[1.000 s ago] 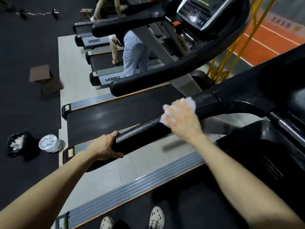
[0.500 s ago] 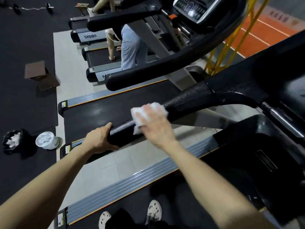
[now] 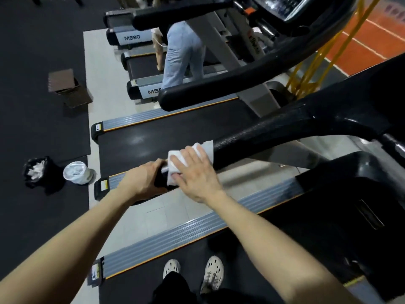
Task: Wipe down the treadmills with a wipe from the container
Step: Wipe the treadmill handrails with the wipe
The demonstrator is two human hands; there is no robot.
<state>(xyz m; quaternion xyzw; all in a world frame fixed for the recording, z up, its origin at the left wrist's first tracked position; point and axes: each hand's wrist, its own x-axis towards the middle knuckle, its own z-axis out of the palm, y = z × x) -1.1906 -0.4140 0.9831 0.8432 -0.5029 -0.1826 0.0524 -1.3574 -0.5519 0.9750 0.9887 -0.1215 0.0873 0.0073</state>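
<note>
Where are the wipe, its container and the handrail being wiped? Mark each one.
wipe [image 3: 208, 148]: head view, bare corner beyond the fingers.
wipe container [image 3: 77, 173]: head view, middle of the white tub on the floor.
handrail [image 3: 263, 137]: head view, textured black grip.

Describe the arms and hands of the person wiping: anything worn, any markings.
Both arms are bare: the left forearm and right forearm show no sleeve as far as the frame reaches. The left hand and right hand are ungloved. No watch or band at either wrist, no ring on the fingers that show, no markings.
</note>
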